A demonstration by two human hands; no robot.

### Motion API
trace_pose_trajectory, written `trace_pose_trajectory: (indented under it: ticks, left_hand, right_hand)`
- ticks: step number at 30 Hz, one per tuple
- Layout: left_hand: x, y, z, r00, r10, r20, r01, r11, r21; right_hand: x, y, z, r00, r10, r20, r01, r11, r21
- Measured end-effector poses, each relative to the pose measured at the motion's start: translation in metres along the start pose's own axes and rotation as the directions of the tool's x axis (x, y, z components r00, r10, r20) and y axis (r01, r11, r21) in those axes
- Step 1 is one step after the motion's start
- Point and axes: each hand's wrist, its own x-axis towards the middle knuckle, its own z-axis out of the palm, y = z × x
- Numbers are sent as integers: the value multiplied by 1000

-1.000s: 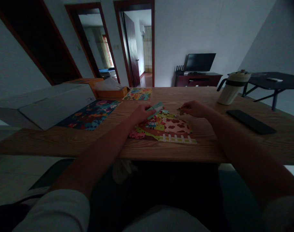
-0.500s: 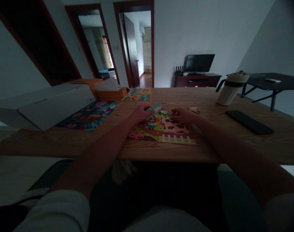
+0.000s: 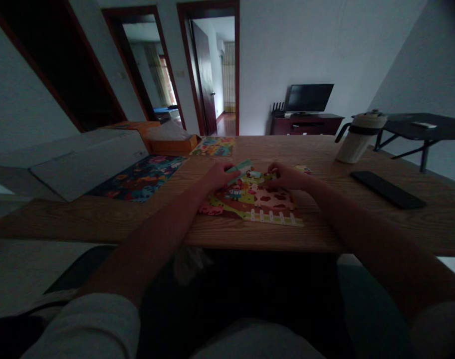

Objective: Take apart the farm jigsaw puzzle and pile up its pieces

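Note:
A partly assembled jigsaw puzzle (image 3: 272, 198) lies on the wooden table in front of me, showing a brown-spotted cow, a farm figure and a white fence. At its upper left, my left hand (image 3: 220, 175) is closed around the edge of a pale green flat piece (image 3: 244, 165), which slants up to the right. My right hand (image 3: 285, 177) is over the puzzle's upper right with fingers curled in a pinch. A small yellow-green puzzle piece (image 3: 269, 176) shows at those fingertips, though dim light blurs its outline. Beyond the right hand lie loose puzzle pieces (image 3: 303, 169), partly hidden.
Left on the table (image 3: 317, 234) are a white box (image 3: 81, 162), a dark blue puzzle (image 3: 139, 177), an orange box (image 3: 171, 144) and another colourful puzzle (image 3: 214, 146). On the right stand a cream jug (image 3: 356, 139) and a flat black object (image 3: 386, 189).
My right hand has drawn back slightly and its fingers have curled more, with a yellow-green piece now showing at the tips. The left hand and its pale green piece have hardly moved.

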Motion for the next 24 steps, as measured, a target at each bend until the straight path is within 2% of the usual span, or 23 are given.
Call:
trace_pose_trajectory:
  ticks: [5,7,10,13,19,24]
  left_hand:
    - [-2,0,0,995,-75,62,78,996,-48]
    - [-4,2,0,990,-64,123,72,995,-67]
    - [-7,7,0,972,-8,234,35,993,-113]
    - [-10,13,-1,960,22,278,21,989,-150]
    - [-12,18,-1,950,32,309,17,988,-153]
    - [-10,16,5,977,21,214,10,989,-144]
  right_hand:
    - [-13,-30,4,989,-118,84,88,951,298]
    - [-18,-45,8,984,-158,86,124,940,317]
    - [-22,-58,15,986,-167,-8,164,960,228]
    - [-20,-55,20,984,-158,-84,172,965,196]
    - [-13,-38,26,995,-90,-34,96,936,340]
    - [-11,-35,25,995,-103,-15,102,932,346]
